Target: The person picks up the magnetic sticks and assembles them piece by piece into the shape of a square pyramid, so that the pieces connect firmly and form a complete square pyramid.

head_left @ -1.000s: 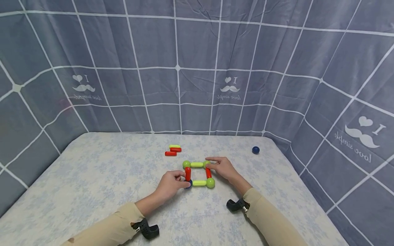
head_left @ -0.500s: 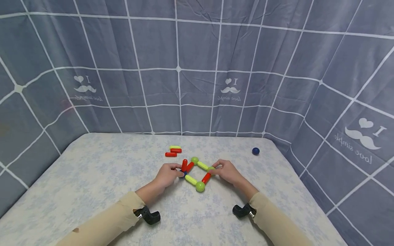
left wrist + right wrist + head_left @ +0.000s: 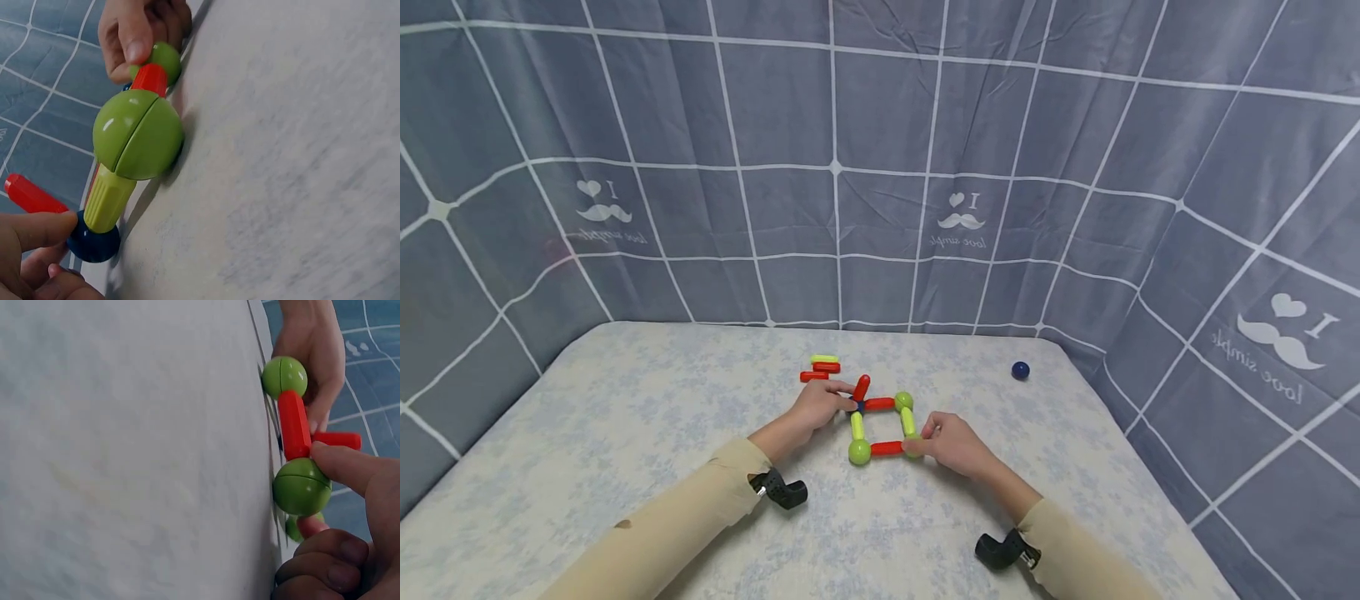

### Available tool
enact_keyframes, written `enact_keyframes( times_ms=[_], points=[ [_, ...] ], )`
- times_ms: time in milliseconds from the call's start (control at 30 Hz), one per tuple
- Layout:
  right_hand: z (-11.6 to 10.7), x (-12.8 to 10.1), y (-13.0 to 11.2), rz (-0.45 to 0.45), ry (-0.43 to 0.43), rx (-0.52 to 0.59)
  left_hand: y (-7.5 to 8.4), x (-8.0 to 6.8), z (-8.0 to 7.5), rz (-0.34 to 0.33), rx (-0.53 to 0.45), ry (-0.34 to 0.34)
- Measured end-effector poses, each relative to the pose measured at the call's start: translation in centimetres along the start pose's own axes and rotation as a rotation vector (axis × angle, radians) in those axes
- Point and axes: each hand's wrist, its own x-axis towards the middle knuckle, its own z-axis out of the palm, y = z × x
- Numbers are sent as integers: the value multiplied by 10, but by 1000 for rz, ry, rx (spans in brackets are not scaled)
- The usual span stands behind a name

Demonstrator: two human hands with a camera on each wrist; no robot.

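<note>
A grey-blue cloth with a white grid point(image 3: 880, 167) hung behind and to both sides of a pale, flowered tabletop point(image 3: 625, 433) in the head view. Near the middle of the frame lay a square frame of rods and balls point(image 3: 880, 427): red rods along its upper and lower sides, yellow-green rods along the left and right, green balls at three corners and a dark blue ball at the upper left. The left hand point(image 3: 820, 406) pinched that upper-left corner, where a spare red rod point(image 3: 861, 387) stuck up at a slant. The right hand point(image 3: 951, 444) held the lower-right corner, fingers curled round the ball there. Three loose rods point(image 3: 820, 367) — one yellow-green, two red — lay just above the left hand, and a lone blue ball point(image 3: 1020, 370) sat well apart at the right.

In the left wrist view a big green ball point(image 3: 137, 133) filled the centre, with a yellow-green rod point(image 3: 107, 199) running down to the dark blue ball point(image 3: 94, 242) at the lower left, against which the left hand's fingertips point(image 3: 37, 228) pressed; the right hand point(image 3: 134, 31) gripped the far corner at the top.

In the right wrist view the right hand's thumb point(image 3: 344, 465) and curled fingers pinched a green ball point(image 3: 301, 486) at the right edge — a red rod point(image 3: 294, 424) led up from it to another green ball point(image 3: 284, 376).
</note>
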Motion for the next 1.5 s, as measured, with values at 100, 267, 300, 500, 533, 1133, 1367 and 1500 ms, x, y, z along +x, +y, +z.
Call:
enact_keyframes(
  times_ms=[100,267,300,500,533,1133,1367,1500],
  points=[
    [3,-6,-3,12,-2,-5,1,3,0,-11,3,-18],
    [4,-11,-2,26,20,-22,0,6,2,-3,7,-49],
    [3,-10,-2,15,34,-25,0,6,3,-1,8,-55],
    [-9,14,2,-57,114,67,-2,7,3,7,-14,-63],
    [-11,20,3,-61,115,87,-2,7,3,9,-16,-60],
    [-11,61,16,-49,38,158,-1,5,1,36,-50,-50],
    [-10,62,14,-43,20,155,-7,6,-11,48,-159,12],
    [-9,63,14,-48,21,161,-11,8,-21,60,-132,78]
  ],
)
